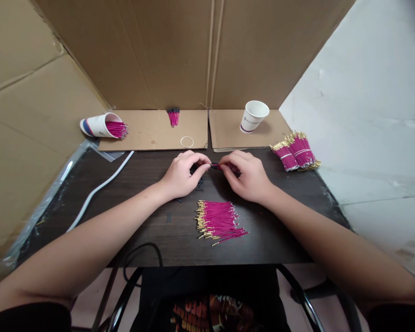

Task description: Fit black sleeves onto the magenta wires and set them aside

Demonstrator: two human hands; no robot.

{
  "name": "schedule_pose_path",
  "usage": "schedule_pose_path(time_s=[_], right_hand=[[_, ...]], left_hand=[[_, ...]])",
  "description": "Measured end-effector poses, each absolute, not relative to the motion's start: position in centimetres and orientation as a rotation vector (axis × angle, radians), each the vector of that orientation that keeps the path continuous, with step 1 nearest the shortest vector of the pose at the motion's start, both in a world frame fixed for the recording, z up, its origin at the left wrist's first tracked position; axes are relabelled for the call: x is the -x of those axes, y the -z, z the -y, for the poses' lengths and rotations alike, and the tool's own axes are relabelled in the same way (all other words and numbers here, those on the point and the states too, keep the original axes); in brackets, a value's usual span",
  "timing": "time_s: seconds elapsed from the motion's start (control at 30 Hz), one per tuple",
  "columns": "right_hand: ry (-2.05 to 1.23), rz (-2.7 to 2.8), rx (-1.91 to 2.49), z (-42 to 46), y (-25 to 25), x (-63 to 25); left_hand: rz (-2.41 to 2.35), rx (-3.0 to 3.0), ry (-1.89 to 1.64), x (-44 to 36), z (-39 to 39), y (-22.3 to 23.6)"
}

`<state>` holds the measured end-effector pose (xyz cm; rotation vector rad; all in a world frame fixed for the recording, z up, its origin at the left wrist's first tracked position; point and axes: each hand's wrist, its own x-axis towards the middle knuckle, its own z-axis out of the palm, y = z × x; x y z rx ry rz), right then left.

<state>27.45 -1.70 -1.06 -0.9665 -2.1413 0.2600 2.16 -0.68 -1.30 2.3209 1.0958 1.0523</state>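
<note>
My left hand [185,174] and my right hand [247,175] meet over the middle of the dark table, fingertips almost touching. Between them shows a short magenta wire [217,166], pinched by my right thumb and forefinger. At its left end is a small black sleeve, which my left thumb and forefinger grip. Several loose black sleeves [199,185] lie beneath and beside my left hand, partly hidden by it. Nearer to me, a row of magenta wires [221,219] is spread out, gold terminals to the left and silvery ends to the right.
A paper cup [95,126] lies on its side, filled with magenta wires. Black-tipped wires [173,117] and a rubber band [186,142] rest on cardboard [141,131]. Another cup [254,116] stands upright. Banded wire bundles [295,151] sit at right; a white cable [102,186] crosses the left.
</note>
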Motion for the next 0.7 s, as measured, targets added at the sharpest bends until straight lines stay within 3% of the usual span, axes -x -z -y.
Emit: schedule_pose_path(time_s=[0.7], right_hand=[[-0.274, 2.139, 0.976, 1.76, 1.06, -27.47]], left_hand=[[-1.106, -2.301, -1.053, -2.26, 0.84, 1.21]])
